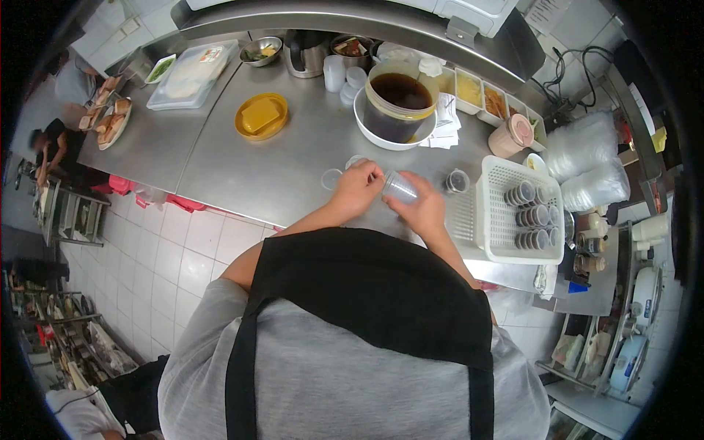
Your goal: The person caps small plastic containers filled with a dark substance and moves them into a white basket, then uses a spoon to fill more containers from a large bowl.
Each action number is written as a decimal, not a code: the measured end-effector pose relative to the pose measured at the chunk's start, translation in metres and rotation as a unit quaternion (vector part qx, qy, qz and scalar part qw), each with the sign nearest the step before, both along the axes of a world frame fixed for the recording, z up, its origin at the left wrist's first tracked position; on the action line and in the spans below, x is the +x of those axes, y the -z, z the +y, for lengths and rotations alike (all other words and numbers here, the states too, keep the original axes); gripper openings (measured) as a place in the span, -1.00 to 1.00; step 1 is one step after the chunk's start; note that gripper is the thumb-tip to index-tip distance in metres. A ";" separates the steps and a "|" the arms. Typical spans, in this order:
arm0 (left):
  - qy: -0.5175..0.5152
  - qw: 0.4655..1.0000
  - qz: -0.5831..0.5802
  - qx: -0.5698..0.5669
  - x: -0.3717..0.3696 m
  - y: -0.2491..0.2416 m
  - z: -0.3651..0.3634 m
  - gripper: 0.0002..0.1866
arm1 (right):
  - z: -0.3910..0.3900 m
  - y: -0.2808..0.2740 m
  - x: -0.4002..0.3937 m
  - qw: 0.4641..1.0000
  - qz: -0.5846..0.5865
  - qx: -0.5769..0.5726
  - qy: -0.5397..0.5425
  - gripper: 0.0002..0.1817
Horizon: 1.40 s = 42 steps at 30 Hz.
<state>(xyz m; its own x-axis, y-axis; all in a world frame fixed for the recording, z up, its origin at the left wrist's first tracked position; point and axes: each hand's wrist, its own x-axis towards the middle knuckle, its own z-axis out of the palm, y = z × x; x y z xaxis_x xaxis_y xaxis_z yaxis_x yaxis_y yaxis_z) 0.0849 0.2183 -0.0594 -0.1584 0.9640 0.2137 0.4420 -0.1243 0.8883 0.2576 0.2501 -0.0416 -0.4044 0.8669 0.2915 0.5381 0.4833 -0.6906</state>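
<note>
At the far left of the steel counter [242, 165] another person [73, 82] stands beside a plate of bread [111, 122], and a second person in black [53, 150] bends over a lower shelf. Moving right along the counter: a lidded clear tray [192, 73], a small metal bowl [261, 50], and a yellow plate [261, 116] well apart from the hands. Just left of the hands lies a loose clear lid [331, 178] on the counter. The left hand [357, 188] is curled with its fingers bent over the rim end of a small clear cup [400, 188], touching it. The cup is tilted on its side, held above the counter edge between both hands. The right hand [422, 208] is closed round the cup's body from below, gripping it. Behind the hands stands a large tub of dark liquid [398, 101] set inside a white bowl [389, 137]. Near the right hand sits one filled, lidded small cup [457, 180] on the counter. Further right a white basket [496, 220] holds rows of similar filled cups [533, 215]. Beyond it lie clear plastic bags [587, 165].
</note>
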 end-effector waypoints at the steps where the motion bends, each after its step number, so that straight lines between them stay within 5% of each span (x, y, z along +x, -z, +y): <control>1: -0.009 1.000 0.013 0.021 0.002 -0.002 0.003 -0.87 | 0.002 0.000 0.001 1.000 -0.004 0.001 0.008 -0.40; 10: -0.056 0.974 0.198 0.098 0.007 -0.011 0.008 -0.90 | 0.013 0.013 0.020 0.997 -0.028 0.050 0.055 -0.42; 13: -0.106 0.967 0.173 0.155 0.000 -0.016 0.013 -0.88 | 0.014 0.009 0.024 0.996 -0.015 0.049 0.067 -0.41; 16: 0.034 0.980 0.131 0.143 0.007 -0.016 0.009 -0.88 | 0.007 -0.006 0.020 0.998 -0.017 0.024 0.060 -0.40; 19: 0.064 0.998 -0.021 -0.017 0.012 -0.017 0.003 -0.88 | 0.003 -0.009 0.015 0.999 -0.011 0.022 0.044 -0.40; 28: -0.125 0.949 0.266 0.112 -0.064 -0.032 -0.003 -0.81 | 0.003 0.000 0.017 0.999 -0.014 0.013 0.041 -0.42; 31: -0.018 0.982 0.171 0.076 -0.034 -0.023 -0.008 -0.82 | -0.003 -0.003 0.004 1.000 0.010 0.020 0.019 -0.39; 34: 0.111 0.989 -0.063 -0.069 -0.011 -0.014 -0.011 -0.84 | -0.007 -0.006 -0.001 1.000 0.013 0.019 0.002 -0.38; 40: -0.019 1.000 0.014 0.010 -0.023 -0.008 -0.005 -0.85 | -0.002 0.010 0.007 1.000 0.004 0.012 0.023 -0.38; 42: 0.032 0.999 -0.001 -0.016 -0.022 -0.011 -0.007 -0.86 | -0.003 0.008 0.009 0.999 -0.007 0.003 0.032 -0.38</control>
<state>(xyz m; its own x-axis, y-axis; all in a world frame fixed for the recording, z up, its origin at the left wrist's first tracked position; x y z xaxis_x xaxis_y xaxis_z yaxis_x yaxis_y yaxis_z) 0.0631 0.2112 -0.0486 -0.0966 0.9785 0.1820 0.4329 -0.1233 0.8930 0.2663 0.2476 -0.0497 -0.3523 0.8893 0.2914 0.5784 0.4517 -0.6793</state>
